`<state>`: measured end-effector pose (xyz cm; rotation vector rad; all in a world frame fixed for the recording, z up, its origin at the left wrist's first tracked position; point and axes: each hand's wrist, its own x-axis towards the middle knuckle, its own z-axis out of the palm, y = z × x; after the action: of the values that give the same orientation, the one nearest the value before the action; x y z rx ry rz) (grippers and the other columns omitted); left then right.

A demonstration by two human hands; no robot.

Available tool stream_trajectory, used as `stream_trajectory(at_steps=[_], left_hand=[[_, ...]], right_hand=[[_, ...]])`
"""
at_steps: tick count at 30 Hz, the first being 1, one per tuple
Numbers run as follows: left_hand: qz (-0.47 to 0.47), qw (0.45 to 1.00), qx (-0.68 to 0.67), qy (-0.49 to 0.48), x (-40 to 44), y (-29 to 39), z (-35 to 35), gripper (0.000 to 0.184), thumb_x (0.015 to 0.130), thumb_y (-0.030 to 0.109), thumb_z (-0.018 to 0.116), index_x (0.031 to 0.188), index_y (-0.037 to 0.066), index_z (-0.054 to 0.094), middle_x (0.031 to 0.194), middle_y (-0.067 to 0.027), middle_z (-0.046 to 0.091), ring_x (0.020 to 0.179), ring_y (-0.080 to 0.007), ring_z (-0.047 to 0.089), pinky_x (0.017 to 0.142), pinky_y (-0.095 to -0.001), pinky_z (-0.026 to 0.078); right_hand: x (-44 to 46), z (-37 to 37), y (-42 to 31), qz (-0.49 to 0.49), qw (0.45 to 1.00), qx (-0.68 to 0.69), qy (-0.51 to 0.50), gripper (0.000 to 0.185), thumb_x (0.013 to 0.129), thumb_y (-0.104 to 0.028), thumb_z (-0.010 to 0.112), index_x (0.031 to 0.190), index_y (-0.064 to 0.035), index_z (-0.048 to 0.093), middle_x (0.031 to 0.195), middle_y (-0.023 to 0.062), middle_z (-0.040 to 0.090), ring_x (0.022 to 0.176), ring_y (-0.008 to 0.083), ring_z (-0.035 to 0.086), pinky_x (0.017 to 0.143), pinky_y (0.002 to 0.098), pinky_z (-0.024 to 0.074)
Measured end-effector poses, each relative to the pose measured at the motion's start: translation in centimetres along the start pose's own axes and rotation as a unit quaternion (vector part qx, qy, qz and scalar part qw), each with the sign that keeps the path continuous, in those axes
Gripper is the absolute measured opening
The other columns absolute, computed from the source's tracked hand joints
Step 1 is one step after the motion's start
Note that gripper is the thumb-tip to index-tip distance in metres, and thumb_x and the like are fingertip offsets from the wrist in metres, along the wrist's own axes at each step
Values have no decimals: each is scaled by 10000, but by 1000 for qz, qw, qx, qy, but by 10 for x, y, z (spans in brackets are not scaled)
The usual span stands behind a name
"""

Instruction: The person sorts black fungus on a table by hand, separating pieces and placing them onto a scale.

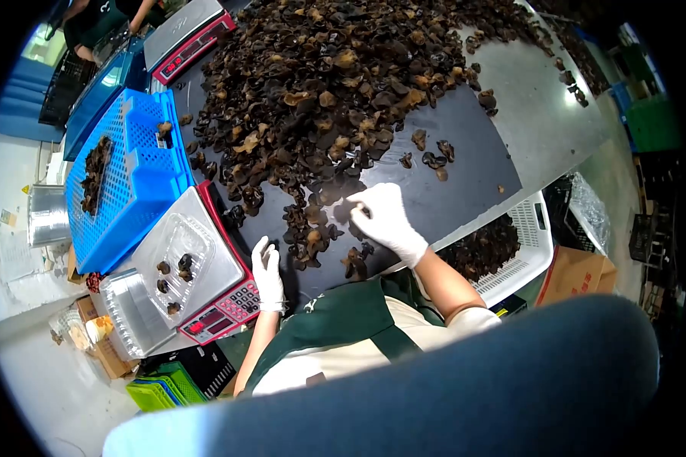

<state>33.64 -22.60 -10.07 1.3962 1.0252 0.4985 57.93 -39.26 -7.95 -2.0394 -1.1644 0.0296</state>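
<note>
A big heap of dark brown wood ear mushrooms [320,84] covers much of the dark table top [465,145]. My right hand [389,225], in a white glove, is over the heap's near edge, thumb and forefinger pinched on a small, blurred wood ear mushroom [344,211]. My gloved left hand [267,276] rests beside the red-edged scale [229,305], fingers stretched out, with nothing visible in it. On that scale's plate is a clear plastic tray [177,247] with a few mushroom pieces in it. Loose mushrooms [354,263] lie between my hands.
A blue perforated crate [133,167] stands left, with mushrooms on it. Behind it is a second scale [187,38] and a co-worker [103,27]. A white basket [537,244] of mushrooms sits right below the table edge, near a cardboard box [575,278]. Clear trays [133,312] are stacked left.
</note>
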Motion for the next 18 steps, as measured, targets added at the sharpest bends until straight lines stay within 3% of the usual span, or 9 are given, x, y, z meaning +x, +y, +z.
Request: stream_trajectory(at_steps=[3, 4, 5, 6, 8, 11, 13, 17, 18], left_hand=[[36, 998, 39, -23, 4, -7, 1, 424, 943, 51, 565, 1355, 24, 467, 1356, -109, 515, 1220, -236, 525, 1055, -349, 397], [53, 997, 55, -29, 6, -9, 2, 427, 938, 36, 566, 1353, 26, 465, 1359, -105, 514, 1222, -239, 524, 1055, -350, 398], [58, 996, 64, -34, 10, -9, 3, 436, 933, 21, 564, 1356, 34, 460, 1364, -103, 509, 1230, -241, 518, 1054, -350, 400], [54, 995, 73, -41, 13, -3, 6, 437, 931, 25, 569, 1355, 42, 463, 1365, -99, 504, 1241, -237, 505, 1055, -354, 398], [75, 991, 95, -54, 21, 1, 12, 457, 914, 44, 598, 1353, 45, 469, 1377, -108, 482, 1269, -239, 471, 1063, -352, 384], [203, 934, 286, -61, 50, -15, 18, 542, 881, 172, 661, 1373, 47, 468, 1393, -174, 438, 1299, -325, 422, 1099, -414, 333], [263, 880, 391, -55, 58, -14, 35, 616, 837, 256, 700, 1366, 37, 473, 1346, -209, 476, 1271, -371, 438, 1089, -450, 335], [321, 864, 344, -176, 52, 2, 57, 532, 771, 213, 725, 1246, 45, 554, 1279, -217, 549, 1208, -391, 497, 1055, -458, 374], [328, 863, 327, -203, 46, 7, 59, 480, 768, 197, 723, 1204, 54, 581, 1280, -214, 551, 1203, -388, 502, 1050, -455, 383]], right_hand=[[-23, -48, 39, 45, 997, 53, 39, 202, 728, -124, 666, 917, -71, 716, 815, 96, 688, 684, 249, 633, 652, 346, 482], [-41, -72, 60, 161, 916, 368, 11, 266, 752, -212, 703, 969, -59, 709, 901, 75, 691, 786, 212, 625, 751, 326, 476], [-53, -87, 72, 254, 724, 641, -16, 356, 776, -301, 741, 1022, -47, 702, 987, 54, 694, 889, 176, 617, 851, 307, 470], [-57, -95, 70, 30, 579, 815, 2, 549, 740, -472, 796, 1112, -89, 669, 1011, 41, 676, 916, 186, 574, 886, 396, 445], [-69, -121, 67, -66, 485, 871, 42, 719, 656, -581, 814, 1162, -101, 636, 1035, 34, 651, 931, 195, 557, 909, 461, 422], [-60, -118, 61, 87, 590, 794, 120, 600, 739, -416, 819, 1191, -80, 610, 1043, 21, 623, 932, 191, 569, 886, 382, 464], [-46, -103, 37, 305, 861, 395, 99, 252, 861, -209, 685, 1048, -41, 690, 1009, 35, 671, 926, 127, 598, 833, 264, 476], [-30, -41, 18, 309, 899, 311, -22, 300, 840, -207, 725, 1082, -34, 683, 953, 49, 681, 878, 109, 598, 783, 268, 485], [-31, -20, 13, 238, 934, 260, 52, 395, 808, -246, 740, 1143, -53, 658, 956, 76, 684, 837, 192, 632, 767, 318, 502]])
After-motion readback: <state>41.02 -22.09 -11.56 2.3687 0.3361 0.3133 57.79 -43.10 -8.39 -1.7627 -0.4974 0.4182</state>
